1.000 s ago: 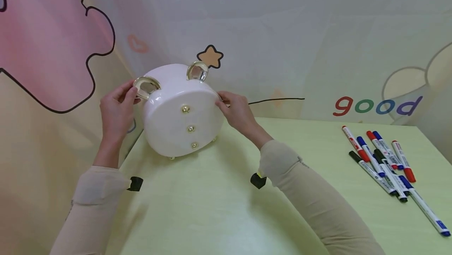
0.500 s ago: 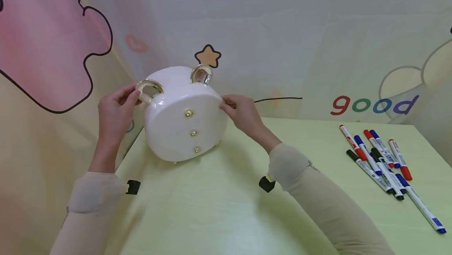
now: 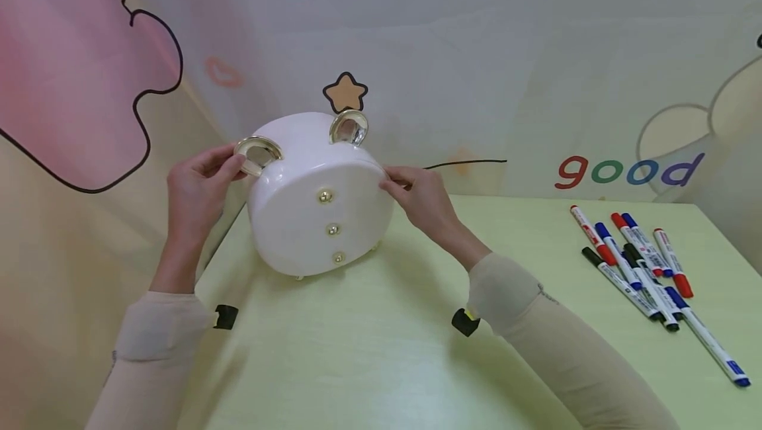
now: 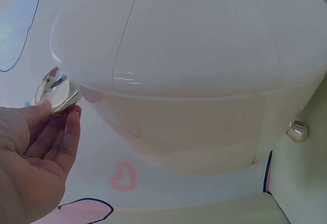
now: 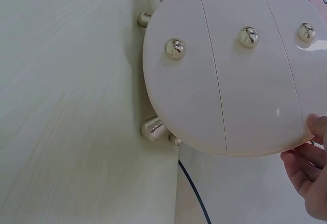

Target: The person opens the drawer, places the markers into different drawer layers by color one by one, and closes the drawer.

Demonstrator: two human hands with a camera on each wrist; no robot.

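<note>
A glossy white drawer box (image 3: pixel 292 225), rounded and standing on small gold feet (image 5: pixel 153 128), is on the table at the left. It has gold ear-shaped loops on top and three gold knobs (image 3: pixel 325 196) down its front, with thin seams between the drawers. My left hand (image 3: pixel 199 192) pinches the left gold ear (image 4: pixel 64 96) between thumb and fingers. At the upper right edge of the box, my right hand (image 3: pixel 425 202) holds on, its thumb on the front face and its fingers behind, as the right wrist view shows. The far ear (image 3: pixel 349 127) is untouched.
Several capped markers (image 3: pixel 643 264) in red, blue and black lie in a loose pile on the right of the pale green table (image 3: pixel 369 350). Close behind the box hangs a printed backdrop (image 3: pixel 446 73). The table's left edge runs beside the box.
The white drawer box has shifted slightly right and nearer, with both hands moving along with it. Their grips look the same. The head view has also shifted a little.
</note>
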